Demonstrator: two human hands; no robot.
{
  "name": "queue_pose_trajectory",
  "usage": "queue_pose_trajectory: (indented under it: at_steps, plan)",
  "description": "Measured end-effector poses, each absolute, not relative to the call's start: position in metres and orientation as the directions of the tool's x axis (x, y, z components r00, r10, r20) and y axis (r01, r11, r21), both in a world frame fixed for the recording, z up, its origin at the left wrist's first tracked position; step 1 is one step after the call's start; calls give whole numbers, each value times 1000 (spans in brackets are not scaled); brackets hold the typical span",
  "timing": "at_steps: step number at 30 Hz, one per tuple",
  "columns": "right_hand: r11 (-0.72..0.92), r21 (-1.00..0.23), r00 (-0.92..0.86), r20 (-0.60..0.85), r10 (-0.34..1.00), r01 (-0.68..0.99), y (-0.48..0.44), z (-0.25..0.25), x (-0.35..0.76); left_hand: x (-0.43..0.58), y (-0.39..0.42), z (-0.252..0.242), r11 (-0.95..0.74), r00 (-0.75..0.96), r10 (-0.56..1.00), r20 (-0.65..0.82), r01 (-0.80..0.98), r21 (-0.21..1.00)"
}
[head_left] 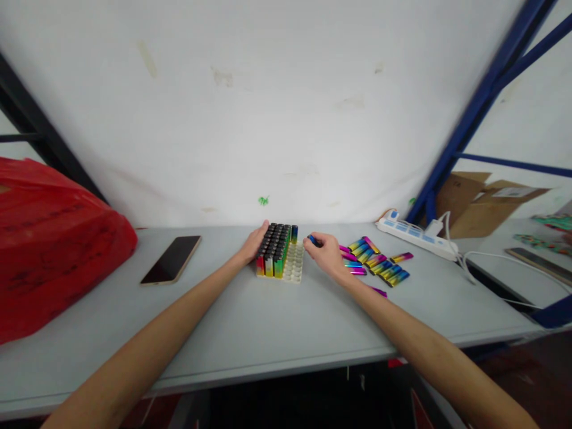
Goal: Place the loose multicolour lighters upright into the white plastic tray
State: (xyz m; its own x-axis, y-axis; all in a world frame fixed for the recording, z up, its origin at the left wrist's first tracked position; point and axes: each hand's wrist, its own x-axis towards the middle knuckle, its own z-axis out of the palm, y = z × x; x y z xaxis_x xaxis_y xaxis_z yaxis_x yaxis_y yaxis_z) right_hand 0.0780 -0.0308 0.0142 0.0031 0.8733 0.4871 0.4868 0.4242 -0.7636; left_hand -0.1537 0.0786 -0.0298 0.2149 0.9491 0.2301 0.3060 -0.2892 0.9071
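Observation:
A pale tray (pixel 294 265) with rows of round holes sits on the table. Its left part is packed with upright shiny lighters (pixel 273 247), dark at the top and red, silver, green or yellow lower down. One blue-and-gold lighter (pixel 294 234) stands apart at the tray's back right. My left hand (pixel 256 243) lies along the left side of the packed rows, fingers stretched out. Just right of the tray, my right hand (pixel 325 253) pinches a dark blue lighter (pixel 314 241), mostly hidden by the fingers. Loose lighters (pixel 375 262) in pink, gold and blue lie beyond that hand.
To the left are a phone (pixel 172 260) and a big red plastic bag (pixel 58 238). A white power strip (pixel 415 234) with cables lies at the back right, near a blue metal frame (pixel 469 119) and a cardboard box (pixel 482 202). A white wall rises behind the table.

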Motion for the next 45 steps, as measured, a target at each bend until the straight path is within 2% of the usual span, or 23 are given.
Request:
queue_pose_trajectory:
  at_steps: [11, 17, 23, 29, 31, 34, 37, 41, 45]
  plan:
    - [469, -755, -95, 483, 871, 458, -32, 19, 82, -152, 75, -27, -287, 216, 949, 229, 297, 911]
    - [457, -720, -23, 524, 851, 523, -30, 16, 85, -152, 73, -26, -292, 237, 944, 228, 288, 912]
    - [463, -692, -32, 538, 842, 553, -31, 14, 82, -153, 76, -27, -281, 200, 953, 226, 314, 907]
    - [501, -671, -194, 481, 855, 547, -30, 16, 84, -152, 74, -27, -285, 218, 949, 226, 295, 912]
    - [547, -638, -261, 491, 831, 542, -27, 17, 87, -151, 73, -27, -287, 237, 945, 226, 271, 919]
    - [604, -491, -303, 560, 771, 628, -22, 18, 91, -151, 73, -26, -275, 247, 945, 213, 251, 928]
    - [570, -383, -315, 552, 772, 727, -15, 20, 94, -150, 73, -26, -260, 226, 953, 202, 264, 929]
    - [531, -402, -286, 527, 800, 746, -2, 19, 94, -151, 73, -25, -272, 236, 949, 210, 272, 923]
    - [530, -387, -336, 466, 819, 755, 10, 13, 89, -150, 71, -23, -287, 245, 944, 221, 278, 917]
